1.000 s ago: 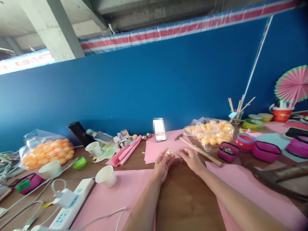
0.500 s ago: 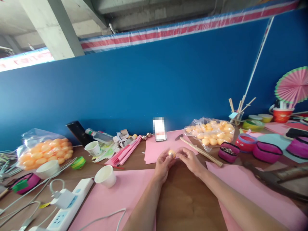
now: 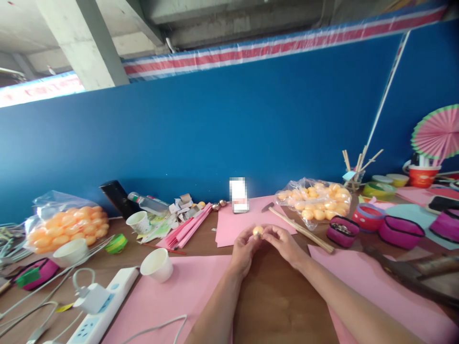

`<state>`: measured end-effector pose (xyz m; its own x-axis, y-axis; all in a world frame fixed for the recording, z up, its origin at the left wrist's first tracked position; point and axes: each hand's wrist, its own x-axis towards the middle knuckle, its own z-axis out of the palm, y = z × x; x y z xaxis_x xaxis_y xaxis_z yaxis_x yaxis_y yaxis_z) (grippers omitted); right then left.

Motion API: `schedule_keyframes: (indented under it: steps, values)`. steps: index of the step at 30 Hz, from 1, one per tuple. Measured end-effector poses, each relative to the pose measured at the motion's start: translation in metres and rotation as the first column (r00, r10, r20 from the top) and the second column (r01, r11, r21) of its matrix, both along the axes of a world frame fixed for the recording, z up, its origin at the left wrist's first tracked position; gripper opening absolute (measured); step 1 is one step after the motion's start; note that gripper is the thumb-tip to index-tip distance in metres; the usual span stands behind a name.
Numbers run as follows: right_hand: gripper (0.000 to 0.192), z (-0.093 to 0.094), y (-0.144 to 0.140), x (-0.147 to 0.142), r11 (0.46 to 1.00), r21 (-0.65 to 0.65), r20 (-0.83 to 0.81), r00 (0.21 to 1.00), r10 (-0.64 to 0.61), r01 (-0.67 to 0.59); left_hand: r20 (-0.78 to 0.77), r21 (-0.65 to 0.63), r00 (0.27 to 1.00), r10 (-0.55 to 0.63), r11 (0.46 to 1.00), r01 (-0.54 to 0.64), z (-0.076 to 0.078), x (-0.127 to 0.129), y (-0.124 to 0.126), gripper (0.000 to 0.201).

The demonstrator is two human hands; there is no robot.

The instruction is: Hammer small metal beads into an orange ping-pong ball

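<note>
- Both hands meet over the brown table (image 3: 283,306), a bit past the middle, pinching one small orange ball (image 3: 257,231) between the fingertips.
- Left hand (image 3: 244,248) cups it from the left, right hand (image 3: 285,243) closes in from the right, so they're together and clamped on the ball.
- The ball is round, pale orange and a little shiny, with a lighter spot near the top. Can't tell if that's a hole, a cap or just glare.
- If you're fiddling with something this light, I'd say keep the grip gentle. It looks thin-walled, so a hard squeeze would probably dent it.
- Probably smart to keep the hands low over the table, so a slip doesn't send it rolling into the clutter.
- Just past the hands there's a pink paper sheet (image 3: 233,224), and a wooden stick (image 3: 301,230) lies diagonally to the right.
- More of these balls sit in a clear bag (image 3: 315,200) far right, and another bag of balls (image 3: 64,227) is way off to the left.
- A white paper cup (image 3: 158,264) stands near left.
</note>
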<state>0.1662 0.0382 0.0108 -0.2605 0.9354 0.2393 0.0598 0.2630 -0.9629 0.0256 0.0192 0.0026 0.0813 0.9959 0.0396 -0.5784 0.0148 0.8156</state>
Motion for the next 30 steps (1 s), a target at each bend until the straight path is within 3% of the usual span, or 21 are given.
schedule_keyframes:
  steps: [30]
  values:
    - [0.019, 0.0034, -0.0031, -0.0002, 1.000, 0.018, 0.034, 0.999, 0.010, -0.010, -0.011, -0.036, 1.000, 0.026, 0.999, -0.027, -0.0038, -0.0008, 0.0019, 0.042]
